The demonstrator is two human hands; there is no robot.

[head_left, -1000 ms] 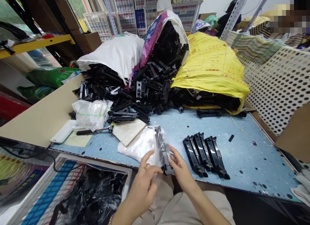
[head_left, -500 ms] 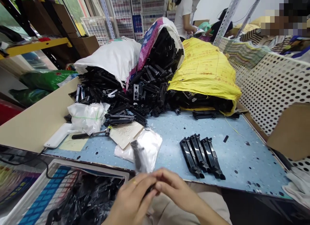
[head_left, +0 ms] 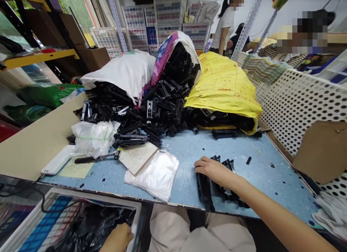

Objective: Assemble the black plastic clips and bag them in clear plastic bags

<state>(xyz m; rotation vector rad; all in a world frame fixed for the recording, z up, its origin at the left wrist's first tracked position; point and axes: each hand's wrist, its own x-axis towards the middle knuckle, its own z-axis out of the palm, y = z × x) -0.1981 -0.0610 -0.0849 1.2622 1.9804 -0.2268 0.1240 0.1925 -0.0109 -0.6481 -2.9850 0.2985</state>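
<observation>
My right hand [head_left: 210, 169] reaches over the table, its fingers wrapped round the top end of a long black plastic part [head_left: 205, 194], the leftmost of a short row. Beside it, partly under my wrist, lie more parts of the same shape [head_left: 229, 166]. My left hand [head_left: 119, 237] is low over the crate [head_left: 138, 216] at the lower left, next to black parts in clear bags [head_left: 100, 223]. Its fingers point down and are mostly hidden, so I cannot see if they hold anything. A stack of clear plastic bags [head_left: 157, 174] lies flat between the hands.
Loose black parts [head_left: 162, 107] spill from a white sack [head_left: 121, 69] and a yellow sack [head_left: 225, 85] at the back. A screwdriver-like tool [head_left: 88, 159], a bundle of bags [head_left: 93, 136] and a white device [head_left: 58, 161] lie left. A perforated panel [head_left: 306, 107] borders the right. Co-workers are behind.
Both hands were together at the table's front edge around a black part in a clear bag. My left hand has moved down-left to the crate, my right hand onto the row's leftmost part.
</observation>
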